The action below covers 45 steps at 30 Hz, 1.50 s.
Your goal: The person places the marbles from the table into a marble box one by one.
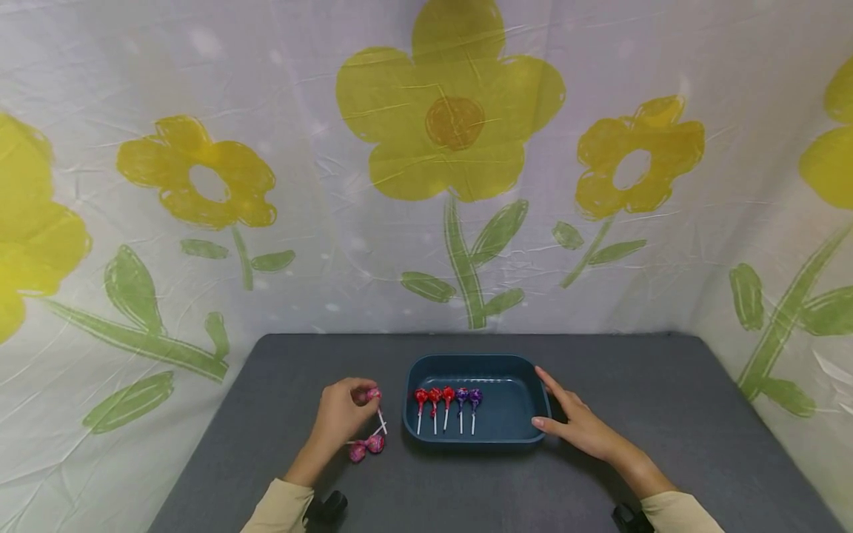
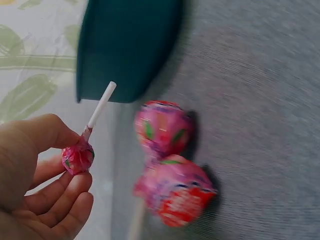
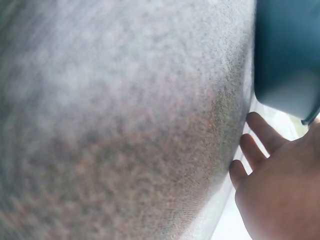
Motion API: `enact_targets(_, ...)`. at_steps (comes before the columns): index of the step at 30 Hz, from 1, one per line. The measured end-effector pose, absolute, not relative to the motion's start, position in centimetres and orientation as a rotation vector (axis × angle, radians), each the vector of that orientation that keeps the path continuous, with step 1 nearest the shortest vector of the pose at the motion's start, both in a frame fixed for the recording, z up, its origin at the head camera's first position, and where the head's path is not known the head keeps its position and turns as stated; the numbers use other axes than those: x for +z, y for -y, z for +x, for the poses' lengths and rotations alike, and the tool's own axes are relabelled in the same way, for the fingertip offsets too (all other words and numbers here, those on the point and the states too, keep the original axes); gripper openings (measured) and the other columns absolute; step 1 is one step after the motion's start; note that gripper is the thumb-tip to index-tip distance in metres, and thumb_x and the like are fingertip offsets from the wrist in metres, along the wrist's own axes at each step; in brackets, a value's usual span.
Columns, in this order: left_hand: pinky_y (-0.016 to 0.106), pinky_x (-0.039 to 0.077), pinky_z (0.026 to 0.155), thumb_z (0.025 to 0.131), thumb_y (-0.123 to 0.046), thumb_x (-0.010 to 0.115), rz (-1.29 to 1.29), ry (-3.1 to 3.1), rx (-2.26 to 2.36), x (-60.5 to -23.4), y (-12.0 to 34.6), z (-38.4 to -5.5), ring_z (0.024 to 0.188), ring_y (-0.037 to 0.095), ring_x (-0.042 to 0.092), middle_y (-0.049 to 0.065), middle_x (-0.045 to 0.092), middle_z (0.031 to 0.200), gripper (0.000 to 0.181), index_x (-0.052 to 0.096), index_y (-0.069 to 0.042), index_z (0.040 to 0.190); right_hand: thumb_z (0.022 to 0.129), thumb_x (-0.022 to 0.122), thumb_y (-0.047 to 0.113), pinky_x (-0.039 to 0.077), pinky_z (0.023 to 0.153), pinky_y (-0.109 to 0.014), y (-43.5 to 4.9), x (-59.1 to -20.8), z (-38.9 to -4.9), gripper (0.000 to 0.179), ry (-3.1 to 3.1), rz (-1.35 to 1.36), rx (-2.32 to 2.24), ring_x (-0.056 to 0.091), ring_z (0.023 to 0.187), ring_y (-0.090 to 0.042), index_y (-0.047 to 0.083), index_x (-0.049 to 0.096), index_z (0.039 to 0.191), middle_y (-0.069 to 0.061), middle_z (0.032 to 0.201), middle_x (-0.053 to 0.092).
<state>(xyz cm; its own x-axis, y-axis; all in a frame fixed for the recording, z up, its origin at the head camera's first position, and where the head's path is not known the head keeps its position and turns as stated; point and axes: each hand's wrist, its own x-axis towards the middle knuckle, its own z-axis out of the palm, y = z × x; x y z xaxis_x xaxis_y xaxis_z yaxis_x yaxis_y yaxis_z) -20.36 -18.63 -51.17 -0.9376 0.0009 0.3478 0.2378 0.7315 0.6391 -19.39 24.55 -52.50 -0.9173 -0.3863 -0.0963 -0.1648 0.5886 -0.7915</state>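
In the head view my left hand (image 1: 338,416) pinches a pink-wrapped lollipop (image 1: 374,394) by its candy end, thumb against fingers. The left wrist view shows its white stick (image 2: 102,105) pointing up and away from the hand. Two more pink lollipops (image 2: 175,192) lie on the table below, their heads side by side. Inside the blue tray (image 1: 513,407), three red lollipops (image 1: 435,397) and two purple lollipops (image 1: 469,397) lie in a row, sticks toward me. My right hand (image 1: 586,431) rests at the tray's right end, thumb and fingers spread along the rim.
The dark grey table (image 1: 486,492) runs back to a hanging white cloth (image 1: 320,281) printed with yellow flowers. Dark bands sit at both wrists, by the light sleeves (image 1: 280,507).
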Motion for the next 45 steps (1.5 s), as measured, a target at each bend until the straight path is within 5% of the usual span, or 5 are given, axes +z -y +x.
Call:
enact_targets(10, 0.024, 0.053, 0.064, 0.074, -0.009, 0.084, -0.137, 2.626, -1.168, -49.6, 18.0, -20.7, 0.069, 0.007, 0.063, -0.003, 0.071, 0.077, 0.019, 0.078, -0.011, 0.092, 0.097, 0.061, 0.043, 0.032, 0.095, -0.076, -24.6, -52.7, -19.5, 0.084, -2.584, -0.458, -1.218, 0.025, 0.142, -0.047, 0.037, 0.005, 0.159, -0.019, 0.16, 0.024)
enact_targets(45, 0.024, 0.055, 0.066, 0.083, -0.016, 0.081, -0.49, 2.686, -1.444, -46.0, 12.2, -22.5, 0.075, 0.009, 0.066, 0.001, 0.074, 0.092, 0.022, 0.077, -0.011, 0.104, 0.097, 0.061, 0.042, 0.028, 0.095, -0.078, -24.7, -52.8, -19.5, 0.084, -2.579, -0.462, -1.238, 0.023, 0.142, -0.048, 0.036, 0.005, 0.159, -0.017, 0.162, 0.02)
